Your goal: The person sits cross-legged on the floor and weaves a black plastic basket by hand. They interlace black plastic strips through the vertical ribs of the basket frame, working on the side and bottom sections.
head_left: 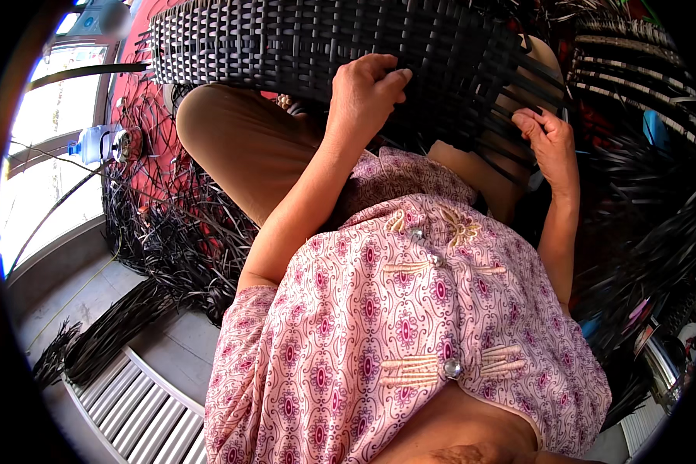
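A panel of dark woven plastic strips lies across my raised knees, with loose strip ends sticking out along its right side. My left hand is closed at the panel's near edge, the thumb pointing right over the weave; its other fingertips are partly hidden. Farther right, my right hand has thumb and forefinger pinched together beside the loose black strips. A thin dark strip seems to run into that pinch, though its end is hard to make out.
Tangled black strips cover the red floor at left, near a clear water jug. A bundle of strips lies by a white slatted piece. At right are another woven piece and more black strips.
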Tool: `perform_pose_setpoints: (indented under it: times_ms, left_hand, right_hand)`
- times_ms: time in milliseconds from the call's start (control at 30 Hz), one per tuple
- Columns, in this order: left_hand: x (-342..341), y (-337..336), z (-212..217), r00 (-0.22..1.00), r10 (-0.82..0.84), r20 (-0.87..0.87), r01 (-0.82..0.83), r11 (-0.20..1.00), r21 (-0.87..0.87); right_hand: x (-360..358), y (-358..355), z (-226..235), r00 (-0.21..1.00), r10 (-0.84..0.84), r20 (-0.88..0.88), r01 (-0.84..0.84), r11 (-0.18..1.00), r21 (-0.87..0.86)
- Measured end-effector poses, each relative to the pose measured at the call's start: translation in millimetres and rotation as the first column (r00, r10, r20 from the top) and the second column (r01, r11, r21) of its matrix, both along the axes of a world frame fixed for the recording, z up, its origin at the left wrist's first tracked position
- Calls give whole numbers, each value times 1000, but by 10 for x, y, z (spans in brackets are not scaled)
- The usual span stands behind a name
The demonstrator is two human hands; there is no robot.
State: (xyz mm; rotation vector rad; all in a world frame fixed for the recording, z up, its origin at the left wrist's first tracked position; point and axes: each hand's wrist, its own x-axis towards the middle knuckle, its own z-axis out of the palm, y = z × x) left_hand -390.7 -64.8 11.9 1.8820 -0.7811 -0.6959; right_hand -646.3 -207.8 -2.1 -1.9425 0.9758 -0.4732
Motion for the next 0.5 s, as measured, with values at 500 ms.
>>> perform_pose_setpoints:
  times_ms: [500]
  left_hand:
    - [-40,34,-83,999,53,5,-53,996,-67]
  right_hand:
    - [32,30,43,1000,-4,12,5,999,-45]
